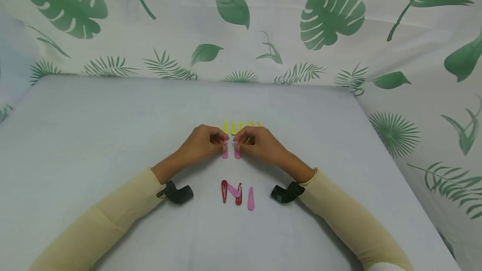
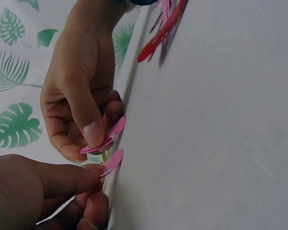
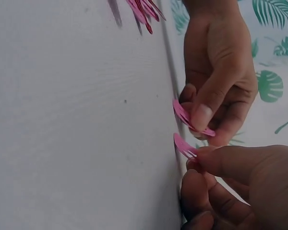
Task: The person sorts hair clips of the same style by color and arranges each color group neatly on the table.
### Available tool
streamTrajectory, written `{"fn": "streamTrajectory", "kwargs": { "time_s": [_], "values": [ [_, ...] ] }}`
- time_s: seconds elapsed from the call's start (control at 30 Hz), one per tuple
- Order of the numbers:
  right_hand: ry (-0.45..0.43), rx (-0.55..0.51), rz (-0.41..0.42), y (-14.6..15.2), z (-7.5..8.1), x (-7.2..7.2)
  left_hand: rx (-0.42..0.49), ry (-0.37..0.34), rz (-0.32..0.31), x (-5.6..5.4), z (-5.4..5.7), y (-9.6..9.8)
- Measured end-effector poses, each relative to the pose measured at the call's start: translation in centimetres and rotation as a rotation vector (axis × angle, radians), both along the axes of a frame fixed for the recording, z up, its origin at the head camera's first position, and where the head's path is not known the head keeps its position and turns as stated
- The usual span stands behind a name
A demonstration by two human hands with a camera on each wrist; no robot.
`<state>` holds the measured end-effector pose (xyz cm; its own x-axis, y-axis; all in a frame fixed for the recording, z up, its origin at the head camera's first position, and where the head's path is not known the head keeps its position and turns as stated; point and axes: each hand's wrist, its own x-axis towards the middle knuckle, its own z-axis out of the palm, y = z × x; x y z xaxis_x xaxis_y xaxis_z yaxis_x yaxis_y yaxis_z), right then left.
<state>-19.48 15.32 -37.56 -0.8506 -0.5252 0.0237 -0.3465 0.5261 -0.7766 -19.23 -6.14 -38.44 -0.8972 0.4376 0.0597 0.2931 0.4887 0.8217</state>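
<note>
My left hand (image 1: 203, 142) pinches a pink snap hair clip (image 1: 225, 154) between thumb and fingers, just left of the middle of the table. Close beside it, my right hand (image 1: 260, 143) pinches a second pink hair clip (image 1: 237, 154) the same way. In the head view both clips point toward me with their wide ends at the table. The left wrist view shows the left hand's clip (image 2: 114, 162) a small gap away from the right hand's clip (image 2: 116, 129). Behind the fingertips stands a row of several yellow hair clips (image 1: 233, 128), partly hidden by the right hand.
Nearer to me lie two red hair clips (image 1: 224, 191) and two pink ones (image 1: 251, 199); one pink clip overlaps a red one. The white table (image 1: 113, 116) meets a leaf-print cloth (image 1: 248, 53) at the back and right. Black wrist cameras (image 1: 180, 193) hang from both sleeves.
</note>
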Motion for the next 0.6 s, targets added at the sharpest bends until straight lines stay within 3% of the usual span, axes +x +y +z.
{"fn": "streamTrajectory", "kwargs": {
  "time_s": [0.2, 0.6],
  "values": [
    [-0.028, 0.041, -0.035, -0.38, 0.24, -0.22, -0.065, 0.000, -0.035, -0.13, 0.02, -0.01],
    [0.036, 0.168, -0.069, -0.81, -0.14, -0.56, -0.147, 0.030, -0.033, 0.08, -0.11, -0.11]
  ]
}}
